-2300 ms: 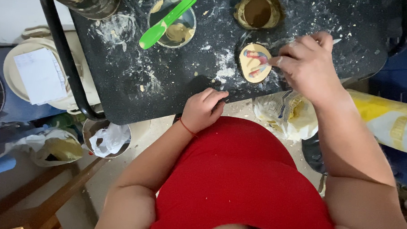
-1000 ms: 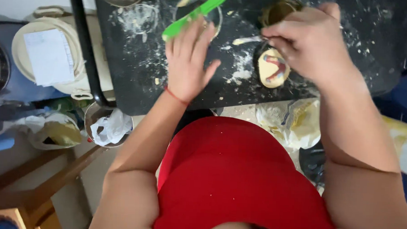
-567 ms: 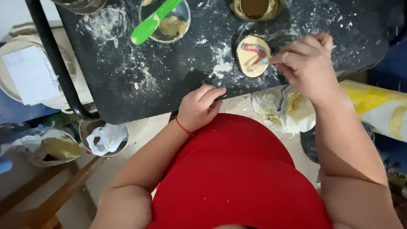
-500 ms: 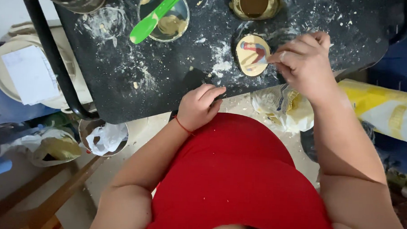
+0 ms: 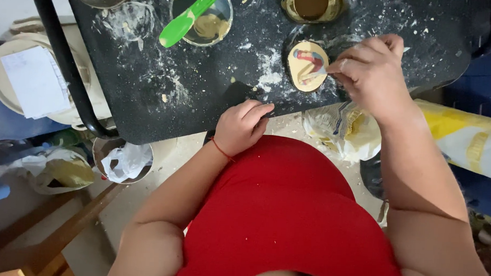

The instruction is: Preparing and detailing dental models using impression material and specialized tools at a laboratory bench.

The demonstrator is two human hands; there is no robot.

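Note:
A small round disc of yellow dough (image 5: 307,66) with a red streak of filling lies on the dark, flour-dusted table (image 5: 203,93). My right hand (image 5: 373,71) is closed on a small pale utensil (image 5: 316,75) whose tip touches the dough disc. My left hand (image 5: 241,126) rests with fingers curled on the table's near edge and holds nothing.
A glass bowl (image 5: 206,25) with a green spatula (image 5: 187,19) across it sits at the back, beside a yellowish cup (image 5: 311,5). A flour bag (image 5: 341,128) and a yellow-white sack (image 5: 468,137) lie on the floor at right. Stacked plates with paper (image 5: 32,81) stand left.
My left hand had reached up over the table toward the bowl, then drew back to the table's near edge. My right hand stays at the dough disc.

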